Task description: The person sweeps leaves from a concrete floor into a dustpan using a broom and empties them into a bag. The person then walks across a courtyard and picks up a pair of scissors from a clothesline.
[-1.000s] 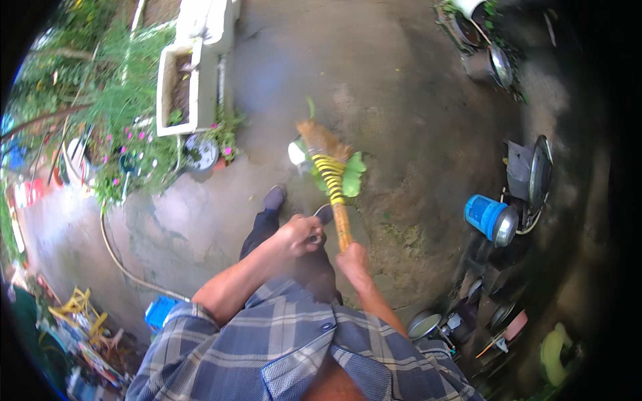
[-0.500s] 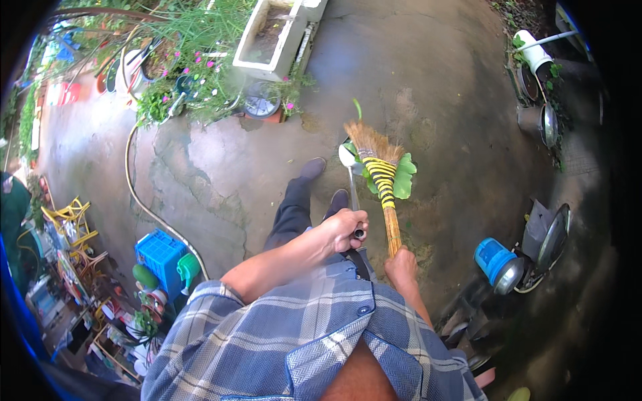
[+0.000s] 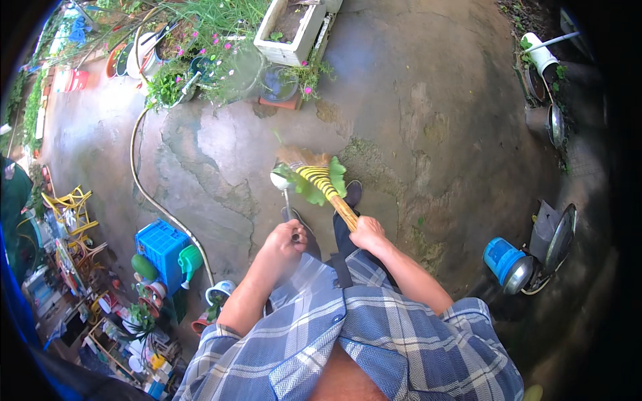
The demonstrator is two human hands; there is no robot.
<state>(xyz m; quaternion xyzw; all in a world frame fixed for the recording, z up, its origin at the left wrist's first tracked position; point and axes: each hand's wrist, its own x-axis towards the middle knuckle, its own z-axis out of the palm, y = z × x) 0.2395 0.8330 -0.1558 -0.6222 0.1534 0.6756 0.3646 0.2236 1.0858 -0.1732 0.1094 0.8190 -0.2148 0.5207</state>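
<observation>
Broom (image 3: 323, 182) with yellow-and-black binding slants out toward 11 o'clock, its wooden handle clenched in your right grip (image 3: 368, 234). Your left grip (image 3: 287, 238) is closed around the handle of what looks like a scoop (image 3: 281, 181), whose white head lies at 12 o'clock from that fist. A big green leaf (image 3: 309, 193) sits at 12 o'clock from your body, beside the white head and under the bristles; whether it is pinched between them, I cannot tell.

To steady the leaf, it would help to match the heights of your 2 fists and press the bristles lightly toward the white head. Place your feet with care on the cracked concrete (image 3: 428, 154); the hose (image 3: 156, 207) curves away at 10 o'clock.

Compared with 0.5 seconds ago, your 2 fists are farther apart, the broom leans more toward 11 o'clock, and your right shoe (image 3: 354, 192) is now ahead of the left.
</observation>
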